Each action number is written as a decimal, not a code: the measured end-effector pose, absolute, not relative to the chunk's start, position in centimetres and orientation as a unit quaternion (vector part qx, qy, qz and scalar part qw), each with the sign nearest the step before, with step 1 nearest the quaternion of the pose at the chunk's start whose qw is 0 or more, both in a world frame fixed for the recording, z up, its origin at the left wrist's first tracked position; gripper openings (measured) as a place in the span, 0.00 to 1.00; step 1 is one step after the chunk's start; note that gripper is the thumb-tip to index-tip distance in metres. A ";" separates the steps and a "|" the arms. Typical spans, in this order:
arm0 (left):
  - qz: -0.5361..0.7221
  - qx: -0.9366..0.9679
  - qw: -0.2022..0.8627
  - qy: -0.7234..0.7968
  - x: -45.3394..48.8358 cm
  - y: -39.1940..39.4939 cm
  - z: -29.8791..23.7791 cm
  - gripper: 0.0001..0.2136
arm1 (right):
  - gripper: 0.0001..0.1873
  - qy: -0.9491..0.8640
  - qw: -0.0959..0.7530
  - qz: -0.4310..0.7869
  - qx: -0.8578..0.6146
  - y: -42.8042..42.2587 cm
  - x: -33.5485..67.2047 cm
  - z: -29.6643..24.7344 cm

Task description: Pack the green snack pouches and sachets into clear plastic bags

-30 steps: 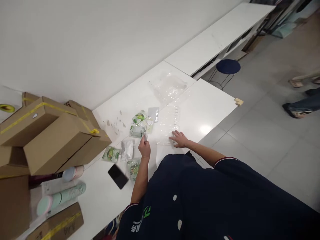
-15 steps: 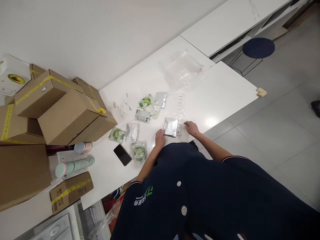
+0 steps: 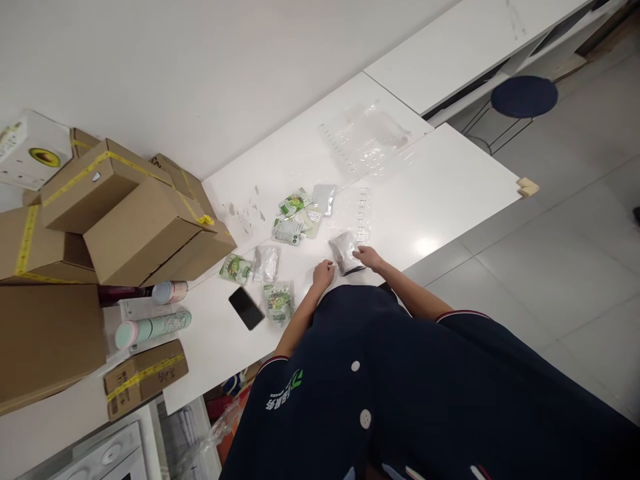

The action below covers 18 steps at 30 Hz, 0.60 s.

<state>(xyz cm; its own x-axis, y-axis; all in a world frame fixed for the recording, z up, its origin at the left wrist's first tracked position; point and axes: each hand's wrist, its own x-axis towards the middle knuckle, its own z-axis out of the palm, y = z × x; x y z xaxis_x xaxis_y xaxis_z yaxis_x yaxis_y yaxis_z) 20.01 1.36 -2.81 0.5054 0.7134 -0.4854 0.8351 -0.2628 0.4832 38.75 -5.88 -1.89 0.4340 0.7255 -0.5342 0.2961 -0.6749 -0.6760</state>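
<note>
A silver pouch (image 3: 345, 252) lies near the table's front edge, partly covered by a clear plastic air-cushion wrap (image 3: 363, 213) that extends away behind it. My right hand (image 3: 370, 258) grips the wrap at the pouch's right edge, thumb and fingers together. On the left side of the pouch my left hand (image 3: 323, 274) is closed in a pinch; what lies between its fingertips is too small to make out. Beyond the hands are a flat silver packet (image 3: 325, 197), green-and-white packets (image 3: 295, 202) and a white-and-green spouted pouch (image 3: 287, 231).
A black phone (image 3: 246, 308), a wrapped green packet (image 3: 278, 301) and a clear-wrapped pouch (image 3: 267, 263) lie to the left. Cardboard boxes (image 3: 145, 233) and a mint bottle (image 3: 153, 329) stand farther left. More clear wrap (image 3: 370, 137) lies at the back; a blue stool (image 3: 524, 97) stands right.
The wrap has come over the silver pouch, which now sits tilted. My right hand has moved left onto the pouch's edge. My left hand has drawn its fingers into a pinch.
</note>
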 end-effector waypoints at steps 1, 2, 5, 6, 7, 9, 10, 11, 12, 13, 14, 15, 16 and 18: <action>-0.081 0.801 0.343 0.485 19.7 1.4 -2.7 0.12 | 0.10 -0.349 0.246 0.409 -0.807 -5.9 39.8 -1.5; -0.077 0.811 0.328 0.478 19.3 1.3 -2.7 0.13 | 0.10 -0.380 0.236 0.390 -0.805 -5.8 41.0 -1.1; -0.066 0.833 0.288 0.468 18.3 0.8 -2.6 0.16 | 0.11 -0.469 0.178 0.368 -0.783 -5.2 44.0 0.1; -0.061 0.836 0.275 0.472 18.1 0.6 -2.6 0.17 | 0.12 -0.499 0.155 0.373 -0.766 -4.8 44.7 0.4; -0.057 0.837 0.264 0.476 17.9 0.4 -2.6 0.17 | 0.12 -0.528 0.131 0.381 -0.748 -4.4 45.0 0.5; -0.056 0.840 0.254 0.477 17.6 0.1 -2.7 0.18 | 0.13 -0.575 0.087 0.390 -0.714 -3.5 44.8 0.4; -0.059 0.842 0.253 0.473 17.5 0.1 -2.8 0.18 | 0.14 -0.591 0.066 0.391 -0.702 -3.1 44.4 0.2; -0.063 0.845 0.253 0.467 17.5 0.1 -2.8 0.18 | 0.15 -0.600 0.047 0.390 -0.696 -2.7 43.9 -0.1; -0.069 0.849 0.250 0.460 17.5 0.1 -2.9 0.18 | 0.15 -0.600 0.031 0.389 -0.698 -2.4 43.2 -0.5; -0.074 0.854 0.245 0.452 17.4 0.1 -2.9 0.18 | 0.16 -0.592 0.017 0.387 -0.706 -2.2 42.6 -0.9; -0.079 0.861 0.237 0.444 17.4 0.1 -2.9 0.18 | 0.17 -0.578 0.007 0.384 -0.720 -2.0 42.1 -1.3; -0.084 0.867 0.227 0.435 17.4 0.1 -2.9 0.18 | 0.17 -0.562 0.001 0.379 -0.735 -2.0 41.6 -1.6; -0.090 0.875 0.214 0.426 17.5 0.1 -2.8 0.17 | 0.18 -0.547 -0.002 0.371 -0.751 -2.1 41.2 -1.9; -0.104 0.889 0.184 0.407 17.6 0.1 -2.5 0.15 | 0.20 -0.533 0.004 0.334 -0.778 -2.6 40.7 -2.2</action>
